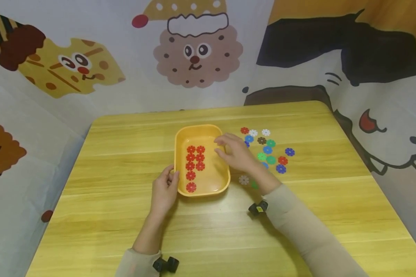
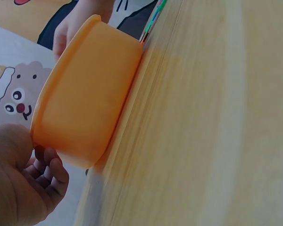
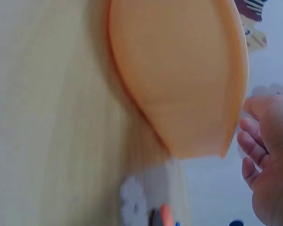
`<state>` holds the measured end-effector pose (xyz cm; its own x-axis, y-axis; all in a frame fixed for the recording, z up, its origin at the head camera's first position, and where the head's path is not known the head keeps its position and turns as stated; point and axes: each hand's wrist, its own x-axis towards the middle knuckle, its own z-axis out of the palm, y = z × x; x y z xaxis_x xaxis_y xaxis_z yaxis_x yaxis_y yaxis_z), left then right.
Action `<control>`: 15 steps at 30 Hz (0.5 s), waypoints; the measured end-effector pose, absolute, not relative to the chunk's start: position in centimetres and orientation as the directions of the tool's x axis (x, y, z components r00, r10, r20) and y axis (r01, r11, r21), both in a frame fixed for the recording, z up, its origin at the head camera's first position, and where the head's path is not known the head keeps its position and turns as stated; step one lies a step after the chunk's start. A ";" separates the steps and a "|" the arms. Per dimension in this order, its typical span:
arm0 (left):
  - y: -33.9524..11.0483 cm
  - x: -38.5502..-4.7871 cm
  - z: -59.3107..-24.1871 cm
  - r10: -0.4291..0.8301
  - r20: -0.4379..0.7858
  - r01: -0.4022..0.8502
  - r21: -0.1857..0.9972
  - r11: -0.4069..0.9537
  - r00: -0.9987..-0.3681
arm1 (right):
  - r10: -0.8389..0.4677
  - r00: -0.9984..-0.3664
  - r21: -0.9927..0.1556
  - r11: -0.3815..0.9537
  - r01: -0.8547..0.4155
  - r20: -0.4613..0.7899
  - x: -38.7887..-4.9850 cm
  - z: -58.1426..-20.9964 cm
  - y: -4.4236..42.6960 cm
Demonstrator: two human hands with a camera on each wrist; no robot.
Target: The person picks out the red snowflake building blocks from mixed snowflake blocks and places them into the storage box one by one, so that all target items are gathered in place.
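A yellow plastic tray stands on the table, with several red snowflake discs laid in two columns in its left half. At the tray's left side my left hand grips the rim, thumb on top and fingers curled against the outer wall. My right hand hovers over the right rim, its thumb and fingers apart. I see nothing between them. In the right wrist view its loosely bent fingers are beside the tray's edge; their tips are partly hidden.
Loose snowflake discs in blue, green, white, brown and red, such as a dark blue disc, lie right of the tray. A pale disc is nearer, below the right wrist. Behind the wooden table hangs a cartoon-printed cloth.
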<state>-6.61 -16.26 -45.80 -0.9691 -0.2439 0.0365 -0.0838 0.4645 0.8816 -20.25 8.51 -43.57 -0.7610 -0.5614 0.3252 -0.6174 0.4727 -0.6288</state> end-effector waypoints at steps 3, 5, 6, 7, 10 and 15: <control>-16.3 -6.6 -45.8 -0.243 0.040 -0.081 0.880 0.468 -0.969 | -0.528 -0.777 -0.646 0.468 -0.603 0.343 -20.4 -44.0 9.8; -16.3 -6.6 -45.8 -0.244 0.040 -0.082 0.878 0.471 -0.969 | -0.503 -0.788 -0.650 0.474 -0.595 0.355 -20.5 -44.4 10.6; -16.3 -6.6 -45.8 -0.245 0.038 -0.085 0.877 0.472 -0.969 | -0.492 -0.793 -0.653 0.474 -0.590 0.360 -20.5 -44.5 11.0; -16.3 -6.5 -45.8 -0.246 0.036 -0.088 0.877 0.473 -0.969 | -0.481 -0.797 -0.655 0.477 -0.587 0.364 -20.6 -44.7 11.5; -16.3 -6.5 -45.7 -0.248 0.033 -0.092 0.875 0.476 -0.968 | -0.460 -0.804 -0.658 0.478 -0.582 0.377 -20.7 -45.2 12.6; -16.2 -6.6 -45.6 -0.247 0.040 -0.087 0.873 0.481 -0.968 | -0.450 -0.809 -0.663 0.478 -0.576 0.379 -21.0 -45.9 14.2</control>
